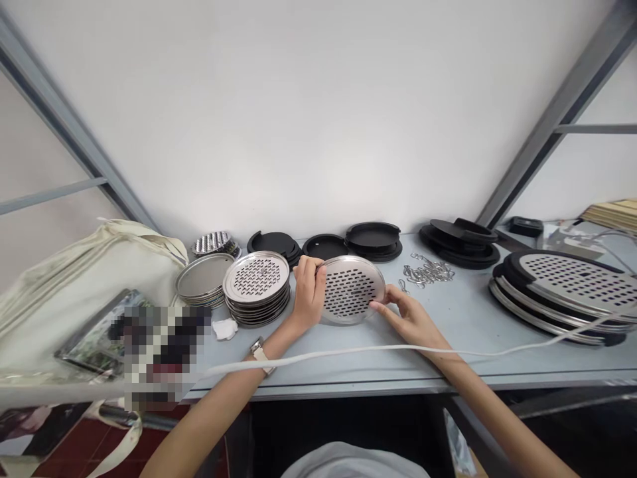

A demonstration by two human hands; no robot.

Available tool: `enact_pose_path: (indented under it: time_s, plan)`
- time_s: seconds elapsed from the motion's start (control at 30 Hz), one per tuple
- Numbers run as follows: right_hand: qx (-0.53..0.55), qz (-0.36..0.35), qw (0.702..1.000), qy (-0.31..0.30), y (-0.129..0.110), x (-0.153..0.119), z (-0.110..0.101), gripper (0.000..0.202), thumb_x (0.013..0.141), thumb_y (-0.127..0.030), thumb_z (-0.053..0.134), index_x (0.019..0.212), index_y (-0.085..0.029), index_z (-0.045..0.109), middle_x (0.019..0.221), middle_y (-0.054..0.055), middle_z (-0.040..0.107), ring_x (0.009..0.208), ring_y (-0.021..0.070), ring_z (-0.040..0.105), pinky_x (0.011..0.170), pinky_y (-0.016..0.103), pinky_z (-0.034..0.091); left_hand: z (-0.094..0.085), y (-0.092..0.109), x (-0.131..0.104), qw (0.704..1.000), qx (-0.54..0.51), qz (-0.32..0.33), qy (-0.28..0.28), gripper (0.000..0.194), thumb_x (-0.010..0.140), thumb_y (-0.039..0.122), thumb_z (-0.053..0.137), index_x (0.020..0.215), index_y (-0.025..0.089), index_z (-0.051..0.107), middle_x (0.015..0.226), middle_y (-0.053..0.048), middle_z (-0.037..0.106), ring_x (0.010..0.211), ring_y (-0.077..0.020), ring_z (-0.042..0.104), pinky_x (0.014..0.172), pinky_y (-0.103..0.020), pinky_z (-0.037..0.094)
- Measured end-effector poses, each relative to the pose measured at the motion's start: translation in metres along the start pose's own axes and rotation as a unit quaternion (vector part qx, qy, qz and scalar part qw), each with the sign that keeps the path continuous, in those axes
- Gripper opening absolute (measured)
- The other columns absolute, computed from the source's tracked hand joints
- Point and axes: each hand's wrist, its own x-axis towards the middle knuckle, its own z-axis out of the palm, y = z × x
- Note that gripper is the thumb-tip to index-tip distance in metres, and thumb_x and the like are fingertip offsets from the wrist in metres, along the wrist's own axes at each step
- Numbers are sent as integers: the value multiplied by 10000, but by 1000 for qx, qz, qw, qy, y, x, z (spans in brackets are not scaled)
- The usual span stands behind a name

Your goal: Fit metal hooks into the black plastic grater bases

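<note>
Between my hands a round metal grater plate point(348, 290) with slotted holes is held tilted up above the table. My left hand point(309, 289) is closed on its left rim, fingers curled and thumb on the near face. At the lower right rim, my right hand point(404, 315) pinches the plate between thumb and fingers. Just left of my left hand stands a stack of similar grater plates point(257, 277). Beside that stack is a pile of plain metal discs point(204, 275). A crumpled white cloth or tissue point(225, 328) lies in front of them.
Black round parts point(373, 236) line the wall, with more black rings point(458, 242) to the right. Loose metal clips point(428, 272) lie nearby. A stack of assembled graters point(567, 292) stands far right. A white cable point(348, 350) crosses in front; a cream bag point(114, 265) sits left.
</note>
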Motion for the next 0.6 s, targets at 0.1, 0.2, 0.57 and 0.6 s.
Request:
enact_pose_path:
  time_s: [0.1,0.2,0.57,0.6]
  plan:
    - [61,26,997,32,6,1,-1,229,838,-441,506,876,-220,548,811,18,567,804,180,536,780,311,424,2,-1,3,998,-38,-42,-18,274,951,327,286,816,184,477,806,-14,488,805,-135,476,815,-283,345]
    - [131,57,986,89,12,2,-2,304,832,-449,516,1063,-253,494,759,0,557,756,173,545,728,307,441,5,-5,5,988,-105,-87,-79,298,927,393,334,795,178,493,762,-4,501,741,-124,472,727,-245,369]
    - [216,168,933,232,17,-1,-8,444,732,-513,618,1090,-276,506,624,-43,540,544,121,509,525,246,428,10,-7,3,876,-290,-218,-318,383,847,473,440,648,147,459,587,34,390,552,-81,355,510,-219,282]
    - [230,179,926,239,19,-1,-8,464,714,-518,633,1089,-274,506,637,-39,557,545,124,519,519,247,430,9,-5,4,859,-312,-225,-336,379,838,477,456,663,142,475,591,32,398,547,-77,352,501,-217,273]
